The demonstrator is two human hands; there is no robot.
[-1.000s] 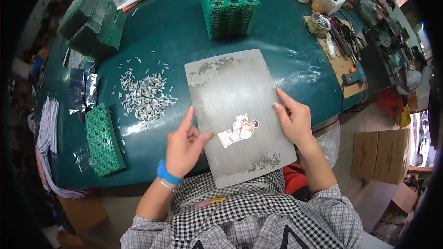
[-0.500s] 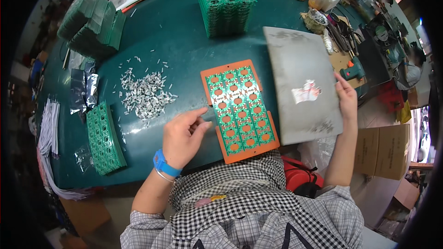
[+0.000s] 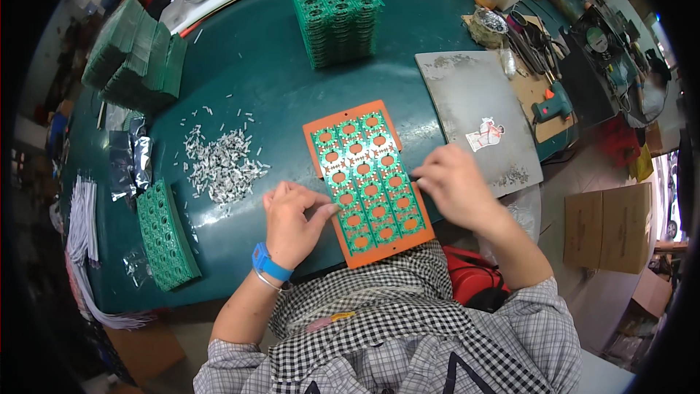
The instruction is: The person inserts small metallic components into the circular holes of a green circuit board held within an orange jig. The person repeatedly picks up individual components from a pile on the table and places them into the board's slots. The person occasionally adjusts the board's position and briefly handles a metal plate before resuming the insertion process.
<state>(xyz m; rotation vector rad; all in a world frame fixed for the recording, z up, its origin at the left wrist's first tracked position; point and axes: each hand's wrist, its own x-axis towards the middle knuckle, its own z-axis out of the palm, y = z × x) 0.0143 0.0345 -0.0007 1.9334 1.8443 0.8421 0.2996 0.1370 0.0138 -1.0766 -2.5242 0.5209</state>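
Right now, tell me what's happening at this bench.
A person sits at a green table with an orange tray holding a green circuit panel. The left hand rests at its left edge, the right hand at its right. A grey metal plate lies to the right, a pile of small metal parts to the left.

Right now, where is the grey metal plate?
In the head view, the grey metal plate lies flat on the table, right of the orange tray, beyond the right hand.

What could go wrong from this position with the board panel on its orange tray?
1. The orange tray overhangs the table's near edge; a push from the left hand or right hand might tip it off.
2. The grey plate also juts past the edge and could be knocked down.
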